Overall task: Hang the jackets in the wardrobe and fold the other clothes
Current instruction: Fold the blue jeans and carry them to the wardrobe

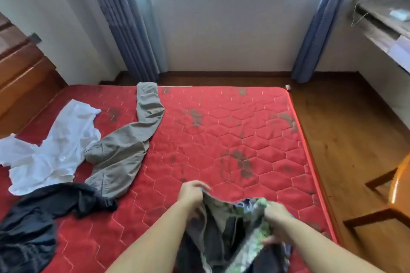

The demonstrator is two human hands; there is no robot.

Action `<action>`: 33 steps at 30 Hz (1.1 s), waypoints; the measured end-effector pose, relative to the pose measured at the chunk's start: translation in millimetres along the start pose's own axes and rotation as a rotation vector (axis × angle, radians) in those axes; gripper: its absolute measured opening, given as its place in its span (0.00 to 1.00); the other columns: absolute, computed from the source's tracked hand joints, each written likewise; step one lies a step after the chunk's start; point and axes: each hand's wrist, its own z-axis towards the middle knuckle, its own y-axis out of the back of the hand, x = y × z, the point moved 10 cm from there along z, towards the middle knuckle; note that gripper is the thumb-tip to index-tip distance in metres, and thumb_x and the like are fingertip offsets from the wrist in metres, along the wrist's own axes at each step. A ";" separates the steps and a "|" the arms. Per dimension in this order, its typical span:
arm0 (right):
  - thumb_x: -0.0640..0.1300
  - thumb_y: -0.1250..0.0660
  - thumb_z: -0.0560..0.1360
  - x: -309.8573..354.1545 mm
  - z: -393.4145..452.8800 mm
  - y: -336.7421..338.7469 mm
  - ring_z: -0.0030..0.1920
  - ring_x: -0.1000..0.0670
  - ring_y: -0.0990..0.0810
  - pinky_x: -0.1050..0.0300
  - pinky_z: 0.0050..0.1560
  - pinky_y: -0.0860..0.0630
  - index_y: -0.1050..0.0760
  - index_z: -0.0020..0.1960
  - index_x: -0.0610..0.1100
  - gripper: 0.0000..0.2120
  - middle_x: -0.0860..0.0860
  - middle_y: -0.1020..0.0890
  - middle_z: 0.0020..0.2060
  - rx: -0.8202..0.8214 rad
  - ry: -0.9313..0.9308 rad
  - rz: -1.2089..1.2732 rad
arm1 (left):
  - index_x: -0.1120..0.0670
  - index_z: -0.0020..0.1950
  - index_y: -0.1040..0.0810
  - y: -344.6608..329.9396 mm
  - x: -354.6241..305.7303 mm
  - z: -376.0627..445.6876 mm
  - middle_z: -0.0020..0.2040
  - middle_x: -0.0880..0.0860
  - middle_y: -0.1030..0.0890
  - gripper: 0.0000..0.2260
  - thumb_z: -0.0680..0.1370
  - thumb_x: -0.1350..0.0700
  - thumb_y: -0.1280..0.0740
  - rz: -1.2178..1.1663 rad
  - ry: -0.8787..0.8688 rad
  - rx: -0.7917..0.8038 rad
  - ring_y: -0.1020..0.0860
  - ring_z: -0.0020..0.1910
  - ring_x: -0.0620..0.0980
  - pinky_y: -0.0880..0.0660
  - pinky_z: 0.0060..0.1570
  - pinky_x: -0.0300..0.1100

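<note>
My left hand (192,191) and right hand (278,217) both grip a patterned garment (230,228), bunched between them over the near edge of the red mattress (244,131). To the left lie a grey jacket (124,150), a white shirt (53,150) and a black garment (40,217).
</note>
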 end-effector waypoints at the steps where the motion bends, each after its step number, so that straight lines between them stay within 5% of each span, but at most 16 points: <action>1: 0.37 0.39 0.75 58.6 0.2 8.5 0.43 0.42 0.19 0.44 0.41 0.19 0.20 0.49 0.43 0.10 0.44 0.18 0.42 -0.071 0.105 0.017 | 0.51 0.34 0.19 4.2 -58.7 10.1 0.37 0.57 0.20 0.24 0.72 0.71 0.51 -0.174 -0.056 -0.031 0.24 0.30 0.54 0.28 0.30 0.42; 4: 0.32 0.45 0.71 275.5 -47.6 58.8 0.53 0.47 0.20 0.56 0.56 0.23 0.19 0.54 0.44 0.20 0.47 0.16 0.51 -0.368 0.638 0.068 | 0.52 0.33 0.19 54.2 -245.1 -14.4 0.38 0.59 0.21 0.26 0.74 0.71 0.52 -0.606 -0.393 -0.066 0.26 0.29 0.56 0.30 0.32 0.44; 7: 0.31 0.46 0.67 407.5 -155.1 116.3 0.38 0.62 0.24 0.75 0.42 0.31 0.22 0.45 0.50 0.19 0.56 0.20 0.40 -0.562 1.093 0.156 | 0.52 0.36 0.19 120.5 -394.1 -84.3 0.40 0.59 0.18 0.25 0.75 0.72 0.51 -0.769 -0.849 -0.009 0.21 0.35 0.59 0.24 0.30 0.45; 10: 0.31 0.48 0.70 467.9 -237.8 160.9 0.39 0.60 0.24 0.69 0.43 0.28 0.27 0.45 0.50 0.17 0.56 0.25 0.37 -0.708 1.248 0.200 | 0.57 0.44 0.22 166.4 -466.7 -149.9 0.33 0.53 0.17 0.16 0.77 0.70 0.47 -0.834 -1.081 0.047 0.19 0.29 0.51 0.23 0.31 0.46; 12: 0.32 0.48 0.72 479.3 -261.7 178.4 0.42 0.50 0.24 0.59 0.43 0.25 0.24 0.53 0.46 0.20 0.54 0.25 0.38 -0.774 1.280 0.207 | 0.57 0.46 0.21 184.1 -480.2 -165.1 0.38 0.54 0.17 0.15 0.78 0.69 0.46 -0.850 -1.099 -0.003 0.19 0.33 0.51 0.21 0.34 0.46; 14: 0.31 0.46 0.73 474.5 -268.4 183.0 0.44 0.48 0.24 0.62 0.43 0.26 0.23 0.57 0.43 0.19 0.52 0.23 0.40 -0.801 1.305 0.188 | 0.59 0.50 0.21 184.9 -475.4 -172.3 0.45 0.54 0.18 0.13 0.79 0.69 0.44 -0.814 -1.135 -0.021 0.18 0.38 0.51 0.18 0.36 0.48; 17: 0.31 0.42 0.72 444.8 -238.0 171.5 0.49 0.47 0.22 0.62 0.51 0.26 0.22 0.59 0.44 0.20 0.48 0.18 0.47 -0.765 1.239 0.061 | 0.59 0.48 0.18 184.7 -428.5 -147.0 0.50 0.57 0.18 0.17 0.75 0.73 0.44 -0.632 -1.111 -0.311 0.17 0.47 0.57 0.19 0.46 0.58; 19: 0.32 0.39 0.70 405.7 -191.6 171.3 0.54 0.45 0.21 0.59 0.56 0.29 0.21 0.58 0.47 0.21 0.47 0.16 0.51 -0.762 1.087 -0.017 | 0.59 0.49 0.16 182.1 -377.4 -115.5 0.51 0.60 0.17 0.19 0.72 0.73 0.43 -0.431 -1.027 -0.558 0.20 0.53 0.60 0.24 0.57 0.52; 21: 0.32 0.38 0.70 352.1 -135.3 176.2 0.57 0.43 0.21 0.59 0.56 0.30 0.20 0.57 0.47 0.20 0.45 0.16 0.53 -0.779 0.902 -0.105 | 0.57 0.49 0.16 171.0 -312.9 -69.2 0.47 0.55 0.18 0.19 0.71 0.72 0.42 -0.281 -0.866 -0.621 0.21 0.54 0.59 0.27 0.58 0.42; 24: 0.31 0.37 0.69 254.9 -44.0 166.0 0.56 0.40 0.21 0.56 0.55 0.28 0.17 0.54 0.46 0.18 0.43 0.16 0.53 -0.760 0.675 -0.268 | 0.52 0.48 0.18 136.8 -185.7 16.1 0.45 0.53 0.18 0.19 0.70 0.70 0.41 -0.058 -0.562 -0.543 0.20 0.52 0.58 0.28 0.48 0.40; 28: 0.31 0.37 0.68 109.4 72.7 106.0 0.53 0.39 0.20 0.51 0.52 0.25 0.15 0.49 0.46 0.17 0.40 0.16 0.50 -0.587 0.473 -0.615 | 0.53 0.52 0.18 52.8 -14.2 92.6 0.53 0.58 0.17 0.19 0.69 0.70 0.39 0.351 -0.387 -0.335 0.22 0.56 0.58 0.29 0.57 0.44; 33: 0.37 0.39 0.73 -81.7 160.6 37.3 0.51 0.39 0.20 0.49 0.51 0.24 0.20 0.53 0.50 0.15 0.46 0.29 0.51 -0.378 0.273 -0.963 | 0.47 0.54 0.20 -19.5 185.0 136.8 0.57 0.55 0.20 0.18 0.71 0.64 0.38 0.745 -0.180 -0.055 0.22 0.57 0.57 0.27 0.56 0.44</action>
